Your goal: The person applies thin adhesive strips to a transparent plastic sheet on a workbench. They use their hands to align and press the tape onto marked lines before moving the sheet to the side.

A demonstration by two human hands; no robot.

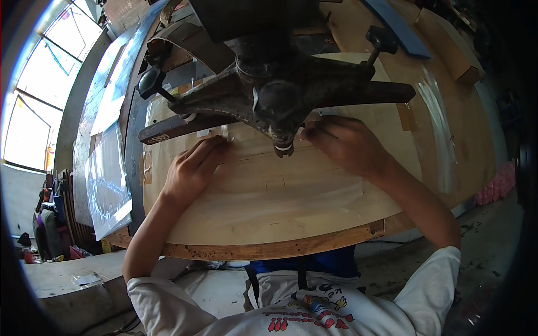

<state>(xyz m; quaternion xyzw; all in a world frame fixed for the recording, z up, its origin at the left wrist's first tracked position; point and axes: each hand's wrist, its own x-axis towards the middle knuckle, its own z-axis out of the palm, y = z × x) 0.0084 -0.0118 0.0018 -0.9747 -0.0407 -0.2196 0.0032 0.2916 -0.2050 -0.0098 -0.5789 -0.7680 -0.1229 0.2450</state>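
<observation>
Pale board (pixel 252 196); dark bar (pixel 370 94) left-to-right

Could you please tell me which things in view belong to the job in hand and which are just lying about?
Apparently in use:
left hand
right hand
dark metal machine head
pale board beneath both hands

Apparently lying about:
blue strip
brown cardboard piece
pink bundle

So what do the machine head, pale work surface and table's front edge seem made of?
Machine head: likely cast metal, dark and worn, with rounded arms and scuffs. Pale work surface: perhaps thin wood or card, tan with a faint sheen; can't tell which. Front edge: apparently wood, brown, with dark specks.
</observation>
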